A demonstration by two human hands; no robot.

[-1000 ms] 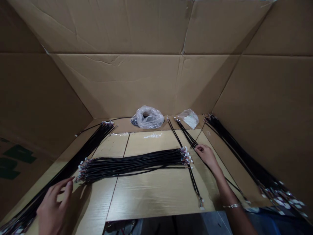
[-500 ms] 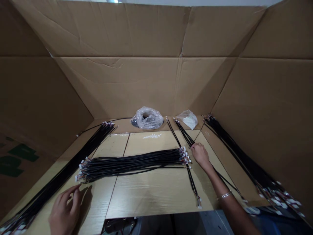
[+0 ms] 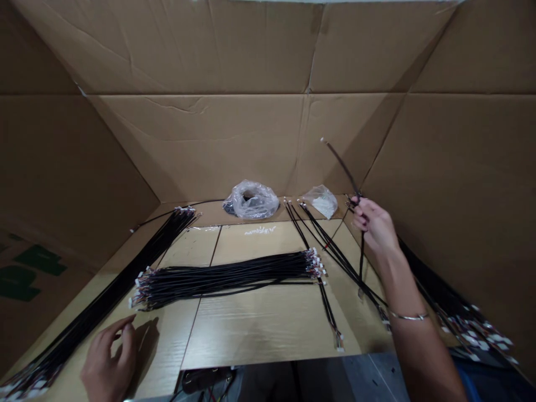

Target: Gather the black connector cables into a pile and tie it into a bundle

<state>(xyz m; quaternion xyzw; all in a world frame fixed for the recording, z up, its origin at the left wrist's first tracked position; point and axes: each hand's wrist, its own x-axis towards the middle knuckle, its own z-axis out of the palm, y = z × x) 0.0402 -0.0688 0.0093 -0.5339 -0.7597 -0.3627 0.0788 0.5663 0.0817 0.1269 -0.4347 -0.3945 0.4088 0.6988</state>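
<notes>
My right hand (image 3: 374, 223) is raised at the right and grips a black connector cable (image 3: 343, 167), whose white-tipped end sticks up and whose other length hangs below my fist. Several loose black cables (image 3: 335, 251) lie near the hand, below it and to the left. My left hand (image 3: 111, 357) rests low at the left with fingers apart, holding nothing. It is nearest a long diagonal bundle of black cables (image 3: 117, 296). A horizontal cable bundle (image 3: 221, 279) lies in the middle. Another bundle (image 3: 435, 285) lies at the right, partly hidden by my right forearm.
A wood-grain board (image 3: 268, 329) lies under the cables, with a front edge and a dark gap below it. At the back sit a clear plastic bag (image 3: 251, 201) and a smaller bag of white pieces (image 3: 322, 201). Cardboard walls (image 3: 201, 145) surround the area.
My right hand has risen up and to the right from the central cables, lifting a black cable with it. My left hand has barely moved since half a second ago.
</notes>
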